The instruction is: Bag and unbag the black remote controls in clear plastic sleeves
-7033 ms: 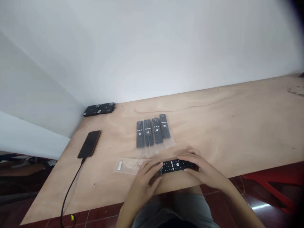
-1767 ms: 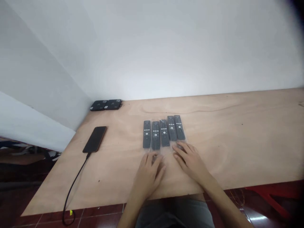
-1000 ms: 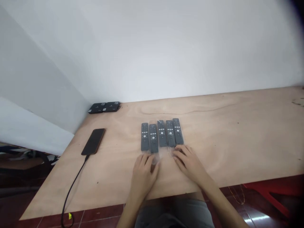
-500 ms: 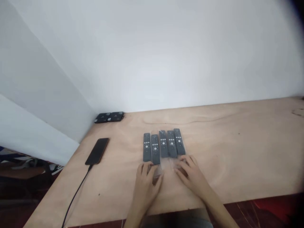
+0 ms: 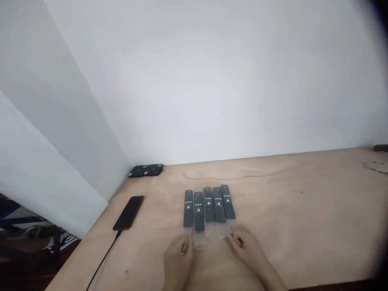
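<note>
Several dark remote controls (image 5: 208, 206) lie side by side on the wooden table, buttons up, each in a clear plastic sleeve. Loose sleeve ends (image 5: 200, 239) stick out toward me. My left hand (image 5: 178, 258) is curled, thumb and fingers pinching the sleeve end below the leftmost remote (image 5: 188, 208). On the other side, my right hand (image 5: 247, 246) is also closed, its fingertips on the sleeve end beneath the rightmost remotes (image 5: 228, 202). The fingers partly hide the plastic there.
A phone (image 5: 128, 213) with a black cable (image 5: 103, 258) plugged in lies at the left of the table (image 5: 303, 226). Two flat black boxes (image 5: 146, 170) sit in the back left corner against the white wall (image 5: 212, 81). A dark object (image 5: 380, 148) shows at the far right.
My fingers, spread over the sleeve ends before, are now curled in and pinching them. The view has tilted up, so everything on the table sits lower.
</note>
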Demonstrator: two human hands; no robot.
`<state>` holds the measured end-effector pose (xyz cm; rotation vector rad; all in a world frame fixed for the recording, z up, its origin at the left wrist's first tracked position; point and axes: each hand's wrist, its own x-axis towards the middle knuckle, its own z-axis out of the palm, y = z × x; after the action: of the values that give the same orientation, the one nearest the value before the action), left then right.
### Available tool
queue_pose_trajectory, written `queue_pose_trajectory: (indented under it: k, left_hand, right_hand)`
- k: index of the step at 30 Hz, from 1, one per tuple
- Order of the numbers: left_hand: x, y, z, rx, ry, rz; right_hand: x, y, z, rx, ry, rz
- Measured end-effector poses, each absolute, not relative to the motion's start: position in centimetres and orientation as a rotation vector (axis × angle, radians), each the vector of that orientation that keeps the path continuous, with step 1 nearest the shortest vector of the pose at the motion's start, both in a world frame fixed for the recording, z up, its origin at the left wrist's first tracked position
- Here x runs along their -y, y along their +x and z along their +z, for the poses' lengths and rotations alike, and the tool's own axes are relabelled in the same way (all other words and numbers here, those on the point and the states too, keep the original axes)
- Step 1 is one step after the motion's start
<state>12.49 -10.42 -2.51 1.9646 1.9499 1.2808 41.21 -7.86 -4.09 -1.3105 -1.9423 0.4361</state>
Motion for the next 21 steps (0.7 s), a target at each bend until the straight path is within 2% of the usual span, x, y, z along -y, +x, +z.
queue_pose_trajectory:
  k: [4,21]
  left_hand:
    - [10.1,11.9,-2.9,-1.932,1.807,1.168]
    - [10.4,12.7,-1.7,-1.695,1.851,1.139]
  right_hand:
    - [8.0,41.2,-4.6,1.923,-1.336,0.439]
    - [8.3,41.1,-3.5,1.978,-1.338,0.376]
